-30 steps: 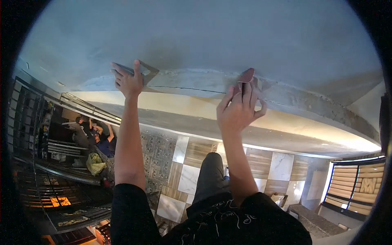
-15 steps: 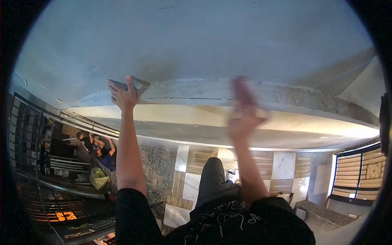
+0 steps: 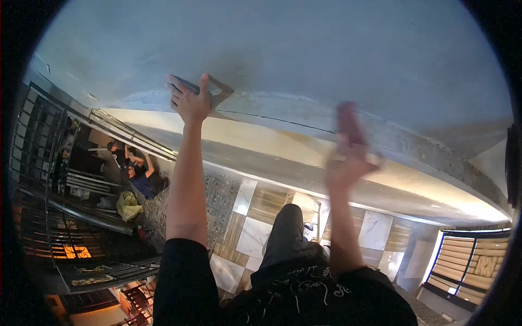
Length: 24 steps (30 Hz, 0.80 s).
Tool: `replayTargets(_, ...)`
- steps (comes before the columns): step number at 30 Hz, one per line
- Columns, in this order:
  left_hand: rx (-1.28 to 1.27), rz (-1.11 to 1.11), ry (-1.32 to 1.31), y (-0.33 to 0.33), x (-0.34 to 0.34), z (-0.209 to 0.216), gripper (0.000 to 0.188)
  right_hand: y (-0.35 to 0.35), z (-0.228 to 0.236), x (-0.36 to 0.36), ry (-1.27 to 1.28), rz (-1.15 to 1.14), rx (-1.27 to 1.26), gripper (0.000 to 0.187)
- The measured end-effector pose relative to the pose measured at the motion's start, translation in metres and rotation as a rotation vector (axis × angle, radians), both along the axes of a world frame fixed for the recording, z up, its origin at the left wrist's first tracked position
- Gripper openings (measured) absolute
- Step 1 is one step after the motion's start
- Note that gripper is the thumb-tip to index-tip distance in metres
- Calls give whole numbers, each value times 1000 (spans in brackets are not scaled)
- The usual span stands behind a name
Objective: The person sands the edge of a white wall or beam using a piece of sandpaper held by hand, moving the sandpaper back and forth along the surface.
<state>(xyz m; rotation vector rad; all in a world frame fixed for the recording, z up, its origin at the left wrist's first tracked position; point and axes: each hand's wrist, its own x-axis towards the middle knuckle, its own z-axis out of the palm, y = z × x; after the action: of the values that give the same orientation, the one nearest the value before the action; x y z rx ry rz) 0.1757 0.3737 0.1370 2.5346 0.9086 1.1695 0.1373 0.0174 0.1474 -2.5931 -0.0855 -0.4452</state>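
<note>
My left hand (image 3: 191,103) rests with fingers spread against a smooth grey-blue plastered surface (image 3: 304,49), at its lower edge, and casts a shadow beside the thumb. Further right, my right hand (image 3: 346,165) is smeared by motion. It grips a reddish-brown flat piece (image 3: 350,122), too blurred to name, which lies over the rough, paler strip (image 3: 283,111) along that edge. A thin dark line runs along the strip between my hands. Both my arms are raised and stretched out ahead.
Below the edge runs a lit cream band (image 3: 250,127). Marble and wood-look tiles (image 3: 255,233) cover the floor. At the left are a dark metal railing (image 3: 130,136), two people, one in a dark blue shirt (image 3: 142,185), and a yellowish bag (image 3: 129,206). A barred window (image 3: 467,261) stands right.
The view has tilted, and both hands now appear further right. My left hand stays spread on the edge; my right hand still moves with the reddish-brown piece.
</note>
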Motion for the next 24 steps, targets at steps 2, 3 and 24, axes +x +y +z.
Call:
replayTargets(2, 13, -2, 2, -3, 4, 0, 110, 68, -42, 1, -477, 237, 205, 35)
replayTargets(3, 22, -3, 15, 1, 6, -5, 110, 102, -35, 1, -392, 376, 241, 45)
replayTargets(24, -1, 30, 100, 4, 10, -10, 111, -387, -69, -39, -542, -771, -44, 51)
